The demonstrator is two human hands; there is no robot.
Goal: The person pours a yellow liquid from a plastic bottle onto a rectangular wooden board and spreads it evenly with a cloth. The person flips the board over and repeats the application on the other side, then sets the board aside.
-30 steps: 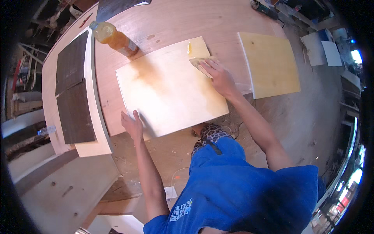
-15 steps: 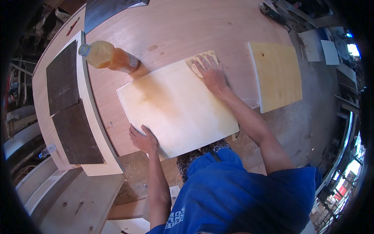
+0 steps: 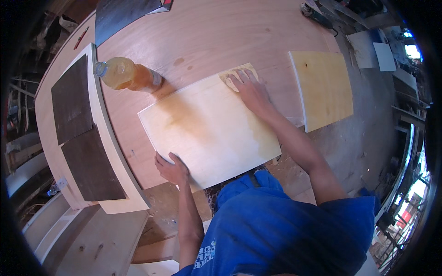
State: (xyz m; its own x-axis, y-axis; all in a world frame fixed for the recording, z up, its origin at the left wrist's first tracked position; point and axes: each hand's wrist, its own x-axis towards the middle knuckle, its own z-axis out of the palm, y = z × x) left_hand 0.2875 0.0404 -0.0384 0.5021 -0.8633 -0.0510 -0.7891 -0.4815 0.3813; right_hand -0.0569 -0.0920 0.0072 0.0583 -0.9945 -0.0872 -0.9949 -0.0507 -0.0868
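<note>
1. Pale board, flat on the bench directly before the person; long axis slanting from lower left to upper right, with the right end farther off; near edge reaching past the bench's near side.
2. Right hand over the board's far right corner; fingers slightly spread, pointing away toward the upper left, laid flat upon a yellowish pad.
3. Pad largely covered by the right hand, with an outline hard to separate from the similarly coloured corner; impossible to tell whether pinched.
4. Left hand at the near left corner, pointing away along the left edge; fingers close together, with thumb apart on the upper face; underside hidden, hence impossible to tell whether pinching the edge.
5. Amber patch on the board's left half; stain or tinted shadow, not distinguishable.
6. Bottle of orange liquid beyond the far left corner, neck toward the upper left.
7. Yellowish board to the right, apart from the first.
8. Two dark panels at left, on a white-edged board.
9. Dark sheet cut off above; blue shirt cut off below.
</note>
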